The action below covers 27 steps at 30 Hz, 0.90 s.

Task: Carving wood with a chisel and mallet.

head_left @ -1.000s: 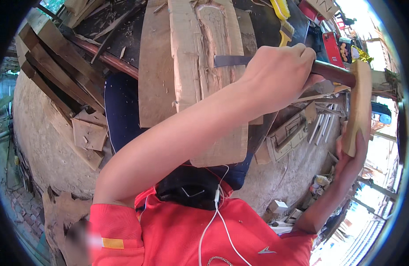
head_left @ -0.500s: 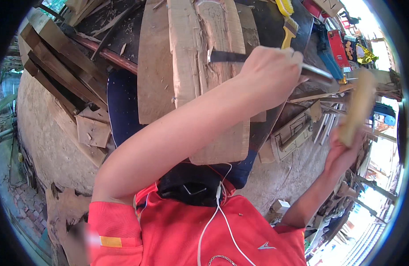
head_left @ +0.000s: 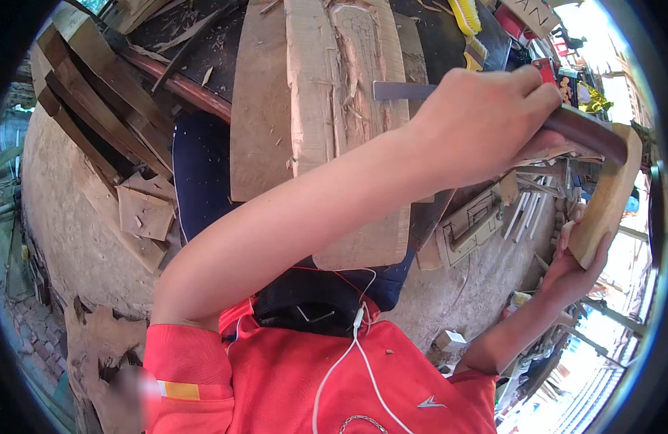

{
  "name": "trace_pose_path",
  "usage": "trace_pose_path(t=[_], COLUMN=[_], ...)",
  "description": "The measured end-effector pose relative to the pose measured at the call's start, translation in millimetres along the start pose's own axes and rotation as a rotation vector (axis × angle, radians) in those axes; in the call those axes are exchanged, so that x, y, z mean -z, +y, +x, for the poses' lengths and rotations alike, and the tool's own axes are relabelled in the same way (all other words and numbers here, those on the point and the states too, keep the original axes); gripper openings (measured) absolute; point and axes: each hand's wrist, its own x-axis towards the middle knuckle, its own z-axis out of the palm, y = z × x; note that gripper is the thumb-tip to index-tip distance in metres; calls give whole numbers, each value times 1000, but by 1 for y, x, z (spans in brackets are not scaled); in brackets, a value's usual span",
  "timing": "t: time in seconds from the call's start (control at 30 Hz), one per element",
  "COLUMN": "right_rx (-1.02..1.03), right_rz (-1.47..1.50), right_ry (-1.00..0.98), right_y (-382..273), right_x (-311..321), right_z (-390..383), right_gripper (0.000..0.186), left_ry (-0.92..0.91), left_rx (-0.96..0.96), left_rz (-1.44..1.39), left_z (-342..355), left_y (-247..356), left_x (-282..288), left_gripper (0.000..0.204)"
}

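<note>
My left hand (head_left: 493,123) is closed on a chisel, its flat metal blade (head_left: 399,91) reaching left onto a pale wooden board (head_left: 359,231). The blade's tip is at the right side of a rough carved channel with drawn outlines. The chisel's dark handle (head_left: 591,132) points right, its end against or overlapped by a light wooden mallet (head_left: 605,199); I cannot tell if they touch. My right hand (head_left: 576,267) grips the mallet's lower part. My left forearm crosses over the board, hiding part of it. A wider brown board (head_left: 258,108) lies beneath the carved one.
Curved dark planks (head_left: 77,94) lean at the left. A yellow scrub brush (head_left: 464,16) and a paintbrush (head_left: 475,54) lie at the back right of the dark bench (head_left: 211,58). A jig-like wooden piece (head_left: 468,224), white rods (head_left: 522,213) and offcuts lie on the floor.
My left hand and the chisel have moved right, the blade tip now farther right on the board. The mallet, blurred half a second ago, has moved right to the chisel's handle end.
</note>
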Motion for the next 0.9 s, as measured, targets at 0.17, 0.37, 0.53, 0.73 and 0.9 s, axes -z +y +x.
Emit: trace_pose_path(t=[0.17, 0.37, 0.53, 0.73, 0.9], right_rx=[25, 78, 181, 447, 676], right_rz=[-95, -158, -174, 179, -321], right_ry=[67, 1, -26, -292, -191], right_y=[-8, -29, -54, -126, -119], right_x=[-11, -28, -14, 54, 33], right_z=[-6, -9, 3, 53, 45], right_gripper=[63, 70, 64, 48, 48], left_ry=[193, 352, 324, 383, 409], left_rx=[3, 87, 67, 88, 104], left_rz=[-68, -192, -196, -235, -265], left_z=[11, 15, 19, 19, 22], left_y=[-8, -8, -14, -14, -13], left_x=[11, 18, 19, 23, 25], left_gripper=[35, 36, 36, 34, 33])
